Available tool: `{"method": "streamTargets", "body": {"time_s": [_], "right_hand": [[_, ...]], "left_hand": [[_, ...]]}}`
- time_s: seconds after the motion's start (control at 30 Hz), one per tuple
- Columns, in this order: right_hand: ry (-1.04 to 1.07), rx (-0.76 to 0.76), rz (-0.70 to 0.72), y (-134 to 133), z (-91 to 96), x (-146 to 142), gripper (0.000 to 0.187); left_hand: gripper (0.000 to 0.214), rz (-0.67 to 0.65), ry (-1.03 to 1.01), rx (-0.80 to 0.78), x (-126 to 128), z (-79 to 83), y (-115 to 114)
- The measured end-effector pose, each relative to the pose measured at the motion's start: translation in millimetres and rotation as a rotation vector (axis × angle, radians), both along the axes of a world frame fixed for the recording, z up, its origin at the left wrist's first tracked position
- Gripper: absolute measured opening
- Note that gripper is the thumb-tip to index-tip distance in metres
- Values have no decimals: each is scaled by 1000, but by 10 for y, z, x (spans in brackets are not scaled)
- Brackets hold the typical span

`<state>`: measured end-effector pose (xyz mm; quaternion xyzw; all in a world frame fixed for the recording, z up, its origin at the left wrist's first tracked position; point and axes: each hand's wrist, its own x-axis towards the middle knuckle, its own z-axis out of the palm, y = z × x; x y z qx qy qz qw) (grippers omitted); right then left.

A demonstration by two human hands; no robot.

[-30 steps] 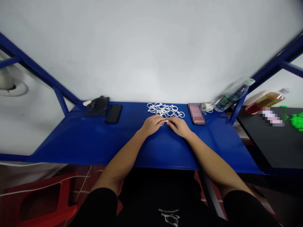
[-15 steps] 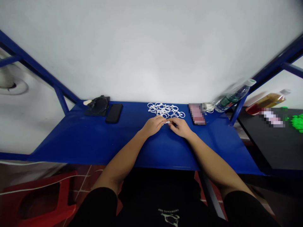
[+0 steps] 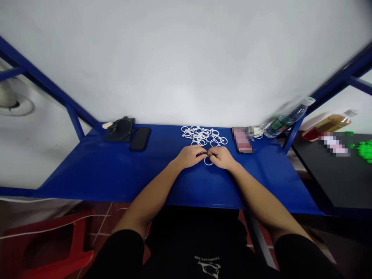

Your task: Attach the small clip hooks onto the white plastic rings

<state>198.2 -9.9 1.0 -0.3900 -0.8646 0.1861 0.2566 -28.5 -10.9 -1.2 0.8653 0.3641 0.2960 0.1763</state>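
Close together over the blue table [image 3: 116, 174], both my hands pinch at one white plastic ring [image 3: 208, 162]. My left hand [image 3: 190, 156] has its thumb and fingertips at the ring's upper edge. From the other side, my right hand [image 3: 222, 157] grips the same edge with its fingers curled. The lower loop of the ring hangs visible below the fingertips; its top is hidden by them. Just beyond the hands lies a loose pile of white rings [image 3: 200, 135], several with small round knobs.
Left of the pile are a black phone [image 3: 140, 139] and a dark crumpled item [image 3: 122, 130]. To the right lie a pink-screened phone [image 3: 242, 140], a white cable [image 3: 257, 132] and a clear bottle [image 3: 287, 120]. A red stool [image 3: 78, 236] stands below at left.
The ring has turned so its loop now shows below my fingers. Both hands have shifted slightly toward me, and my right fingers have curled in more.
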Motion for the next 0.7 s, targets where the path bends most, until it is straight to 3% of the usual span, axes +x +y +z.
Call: {"method": "streamTargets", "body": {"time_s": [0.17, 0.37, 0.53, 0.7], "right_hand": [[30, 9, 47, -29, 69, -11, 26], [70, 26, -7, -29, 59, 4, 31], [-17, -64, 66, -43, 45, -21, 35], [-87, -119, -17, -64, 74, -50, 31]], "left_hand": [[15, 42, 3, -13, -15, -18, 22], [18, 228, -30, -43, -67, -70, 117], [22, 363, 72, -95, -122, -123, 204], [20, 392, 119, -140, -151, -156, 237]]}}
